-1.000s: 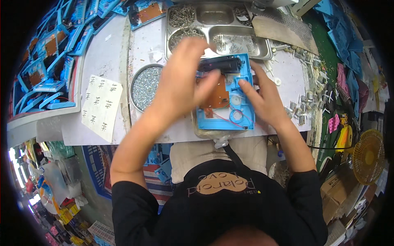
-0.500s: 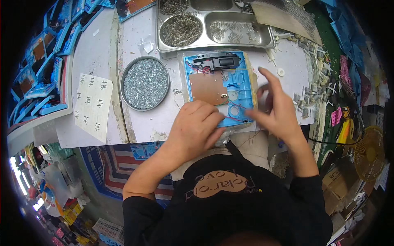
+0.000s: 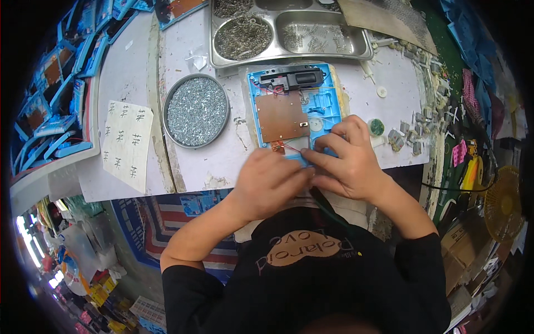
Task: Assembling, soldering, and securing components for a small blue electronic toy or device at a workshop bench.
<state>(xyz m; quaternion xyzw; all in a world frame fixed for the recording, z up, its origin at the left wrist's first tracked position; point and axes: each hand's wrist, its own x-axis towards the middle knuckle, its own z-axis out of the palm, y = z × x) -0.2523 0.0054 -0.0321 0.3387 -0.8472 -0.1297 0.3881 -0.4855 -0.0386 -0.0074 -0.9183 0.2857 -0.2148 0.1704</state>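
A blue plastic casing lies open on the table in front of me. Inside it sit a brown circuit board, a black module along the far edge and a white round part. My left hand is closed at the casing's near edge, fingers bunched and slightly blurred; what they grip is hidden. My right hand bends over the near right corner, thumb and fingers drawn together beside the left fingertips. A thin red wire runs from the board's near edge to the right fingertips.
Left of the casing stands a round tin of small metal screws, beside a sheet of handwritten paper. A steel compartment tray holds small metal parts. Small motors and a green round item lie right. Blue casings are piled far left.
My right hand has moved left and down, from beside the casing onto its near corner, uncovering the green round item. My left hand has shifted slightly toward me and right.
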